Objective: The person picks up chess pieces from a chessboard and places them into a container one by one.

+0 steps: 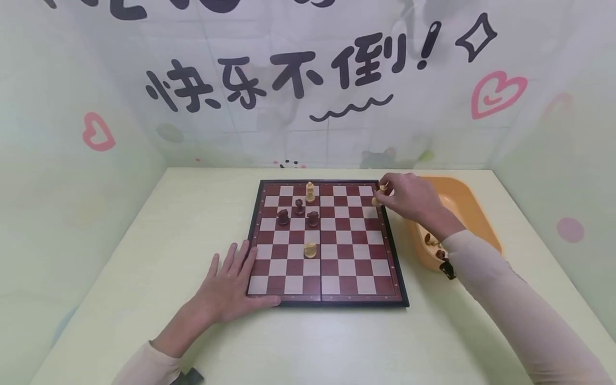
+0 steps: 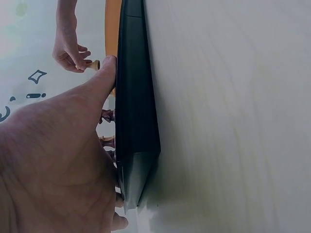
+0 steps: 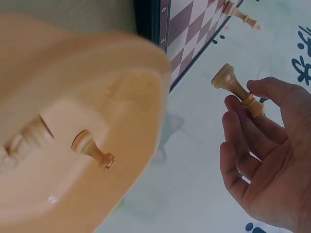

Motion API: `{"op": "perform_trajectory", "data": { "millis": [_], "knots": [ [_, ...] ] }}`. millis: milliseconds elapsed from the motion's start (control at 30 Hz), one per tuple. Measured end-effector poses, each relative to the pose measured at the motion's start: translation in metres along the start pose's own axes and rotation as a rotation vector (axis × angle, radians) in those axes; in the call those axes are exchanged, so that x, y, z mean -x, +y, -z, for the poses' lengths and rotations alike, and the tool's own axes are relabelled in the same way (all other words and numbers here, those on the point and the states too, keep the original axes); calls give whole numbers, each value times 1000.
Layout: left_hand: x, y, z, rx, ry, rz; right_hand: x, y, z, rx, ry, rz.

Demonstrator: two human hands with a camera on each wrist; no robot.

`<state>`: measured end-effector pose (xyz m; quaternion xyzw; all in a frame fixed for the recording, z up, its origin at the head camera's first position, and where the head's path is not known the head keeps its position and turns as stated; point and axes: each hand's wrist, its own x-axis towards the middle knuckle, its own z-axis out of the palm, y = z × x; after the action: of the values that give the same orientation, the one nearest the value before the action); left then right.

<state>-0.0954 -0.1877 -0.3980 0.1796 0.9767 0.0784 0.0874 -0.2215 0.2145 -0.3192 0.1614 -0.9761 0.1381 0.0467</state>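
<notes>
My right hand (image 1: 409,195) pinches a light chess piece (image 3: 224,76) between thumb and fingers over the far right corner of the chessboard (image 1: 358,267). In the right wrist view the piece tilts, its wide base pointing up and away from the palm. My left hand (image 1: 226,289) lies spread along the board's near left corner, fingertips on the left edge and thumb on the front edge. A tall light piece (image 1: 310,192) stands near the far edge. Three dark pieces (image 1: 299,207) cluster before it, and a short light piece (image 1: 310,249) is closer to me.
Right of the board sits an orange tub (image 1: 474,214), partly behind my right forearm. It holds several loose pieces, among them a light rook (image 3: 92,148). Around the board is a pale table (image 1: 192,214), backed by a wall (image 1: 264,133) with dark lettering.
</notes>
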Motion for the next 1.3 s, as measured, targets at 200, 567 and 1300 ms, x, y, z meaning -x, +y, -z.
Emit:
{"op": "perform_trajectory", "data": {
  "millis": [200,567,1300],
  "knots": [
    [2,1,3,-5,4,1,3,5,6,19,2,-16],
    [-1,0,-1,-18,8,-1,14,23,13,21,-9,-35],
    [-3,-3,-6,-27,4,9,35,45,31,49,-22,-106]
  ]
}}
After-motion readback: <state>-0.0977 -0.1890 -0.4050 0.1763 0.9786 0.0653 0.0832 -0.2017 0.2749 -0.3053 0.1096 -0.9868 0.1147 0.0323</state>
